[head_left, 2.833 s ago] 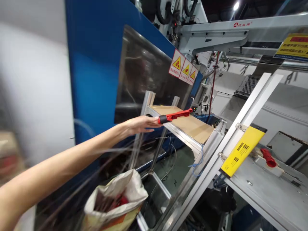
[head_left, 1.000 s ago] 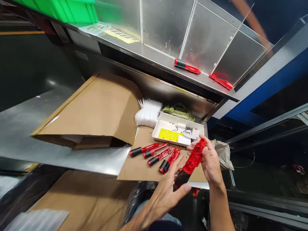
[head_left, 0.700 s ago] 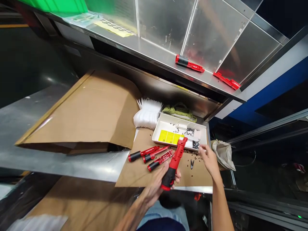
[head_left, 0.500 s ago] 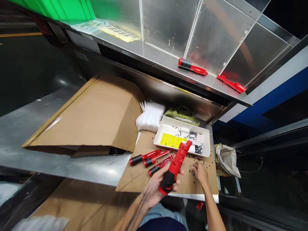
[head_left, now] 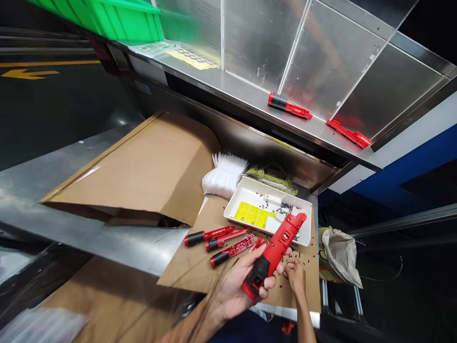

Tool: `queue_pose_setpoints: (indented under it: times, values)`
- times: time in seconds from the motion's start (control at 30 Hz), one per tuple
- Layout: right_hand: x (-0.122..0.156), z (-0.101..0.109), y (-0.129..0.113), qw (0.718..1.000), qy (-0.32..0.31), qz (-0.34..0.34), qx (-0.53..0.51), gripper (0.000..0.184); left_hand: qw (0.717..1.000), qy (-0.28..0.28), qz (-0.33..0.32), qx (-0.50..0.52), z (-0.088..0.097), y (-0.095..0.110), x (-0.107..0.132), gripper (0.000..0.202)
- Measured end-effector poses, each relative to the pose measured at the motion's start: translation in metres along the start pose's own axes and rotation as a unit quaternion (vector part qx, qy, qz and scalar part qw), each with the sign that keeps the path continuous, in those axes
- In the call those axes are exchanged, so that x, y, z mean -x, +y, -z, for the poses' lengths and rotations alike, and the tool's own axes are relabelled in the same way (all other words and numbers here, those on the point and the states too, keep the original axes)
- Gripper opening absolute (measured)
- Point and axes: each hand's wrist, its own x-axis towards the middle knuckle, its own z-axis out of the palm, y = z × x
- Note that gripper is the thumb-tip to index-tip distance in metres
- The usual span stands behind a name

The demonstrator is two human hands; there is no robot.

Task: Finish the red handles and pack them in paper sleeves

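Observation:
My left hand (head_left: 233, 286) is wrapped around a red and black tool housing (head_left: 278, 240), held tilted with its red end up and to the right. Just right of it, my right hand (head_left: 296, 277) has its fingers pinched together low over the cardboard sheet (head_left: 182, 274). What sits in that pinch is too small to make out. Several similar red and black housings (head_left: 237, 247) lie on the sheet left of my hands. Small black parts are scattered on the cardboard around my right hand. The held housing partly covers a white tray (head_left: 250, 186) with black parts and yellow labels.
White foam sleeves (head_left: 224, 176) and a green patterned pouch (head_left: 273, 178) stand behind the tray. A large cardboard box (head_left: 143, 171) lies to the left. Two red housing pieces (head_left: 291, 107) rest on the metal shelf, with a green bin (head_left: 124, 21) farther left. A bag (head_left: 341, 252) hangs at right.
My left hand has moved the housing slightly right and tilted it further right. My right hand has come down and closer to it. The camera view has shifted a little.

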Motion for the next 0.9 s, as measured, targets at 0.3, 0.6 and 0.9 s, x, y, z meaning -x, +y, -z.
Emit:
queue_pose_setpoints:
  times: [0.3, 0.6, 0.9]
  values:
    - [0.033, 0.019, -0.023, 0.984, -0.02, 0.034, -0.172, 0.05, 0.994, 0.035, -0.059, -0.086, 0.0, -0.003, -0.007, 0.045]
    - [0.102, 0.067, -0.097, 0.946, 0.136, 0.13, -0.263, 0.052, 0.976, -0.025, -0.131, -0.172, 0.0, -0.001, -0.009, 0.051]
    - [0.183, 0.05, -0.178, 0.873, 0.232, 0.344, -0.255, 0.034, 0.991, 0.066, -0.111, -0.025, -0.018, -0.012, -0.027, 0.036]
